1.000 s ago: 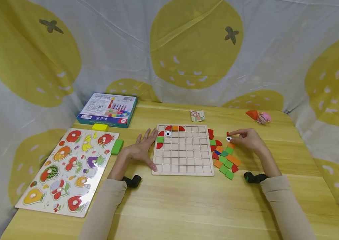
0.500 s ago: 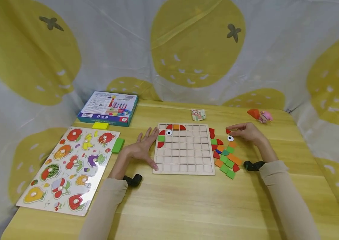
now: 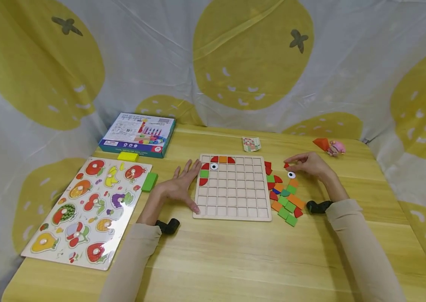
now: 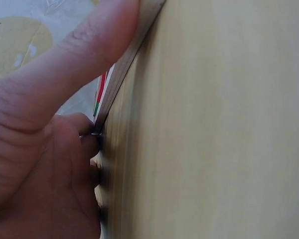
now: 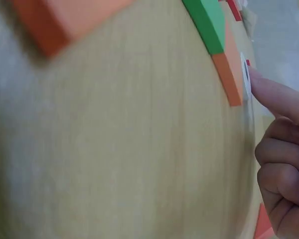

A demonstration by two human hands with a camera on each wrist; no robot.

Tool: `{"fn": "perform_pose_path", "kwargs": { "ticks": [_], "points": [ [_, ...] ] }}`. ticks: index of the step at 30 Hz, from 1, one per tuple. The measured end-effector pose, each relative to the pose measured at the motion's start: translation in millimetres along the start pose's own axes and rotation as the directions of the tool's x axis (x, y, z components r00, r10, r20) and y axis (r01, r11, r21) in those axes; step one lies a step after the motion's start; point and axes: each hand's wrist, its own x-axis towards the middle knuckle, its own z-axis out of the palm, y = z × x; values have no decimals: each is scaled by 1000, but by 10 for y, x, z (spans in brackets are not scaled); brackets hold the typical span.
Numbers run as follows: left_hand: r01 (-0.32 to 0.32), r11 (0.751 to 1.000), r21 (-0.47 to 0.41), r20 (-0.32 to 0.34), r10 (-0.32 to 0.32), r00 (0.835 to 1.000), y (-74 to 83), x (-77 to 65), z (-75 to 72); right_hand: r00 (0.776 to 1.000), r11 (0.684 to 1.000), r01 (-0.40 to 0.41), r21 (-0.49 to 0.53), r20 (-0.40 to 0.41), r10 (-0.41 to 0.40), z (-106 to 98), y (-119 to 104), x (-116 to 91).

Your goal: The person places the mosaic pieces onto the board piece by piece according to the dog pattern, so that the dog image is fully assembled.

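A square wooden grid board (image 3: 237,188) lies mid-table, with several red pieces, an orange tile (image 3: 223,159), a green tile (image 3: 204,173) and a round eye piece (image 3: 214,166) in its upper left cells. My left hand (image 3: 177,186) is spread along its left side, fingertips at the edge and thumb on the near left corner; the left wrist view shows the thumb (image 4: 65,69) over the board's edge. To the board's right, my right hand (image 3: 313,165) pinches a small red piece (image 3: 286,165) between thumb and index finger, just behind another eye piece (image 3: 291,175).
Loose green, orange and red tiles (image 3: 290,207) lie right of the board. A fruit puzzle board (image 3: 88,214), green block (image 3: 149,182), yellow block (image 3: 128,157) and box (image 3: 137,134) stand left. At the back are a small card (image 3: 251,144), red wedge (image 3: 320,144) and pink figurine (image 3: 336,148).
My right hand has drawn the small red piece slightly back and left, away from the loose eye piece. The left hand stays at the board's edge. The head view has shifted a little.
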Motion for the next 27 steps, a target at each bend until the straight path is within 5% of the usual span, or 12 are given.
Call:
{"fn": "perform_pose_path", "kwargs": {
  "ticks": [7, 19, 27],
  "points": [
    [-8, 1000, -9, 10, 8, 1000, -9, 2, 3, 994, 1000, 27, -3, -107, -27, 285, -364, -5],
    [-27, 1000, -8, -3, 27, 1000, 10, 19, 12, 1000, 997, -5, 81, -24, 6, 1451, -1047, 328],
    [-2, 1000, -13, 6, 2, 1000, 2, -3, 14, 999, 997, -22, 79, -40, 25, 1617, -1152, 496]
  ]
}}
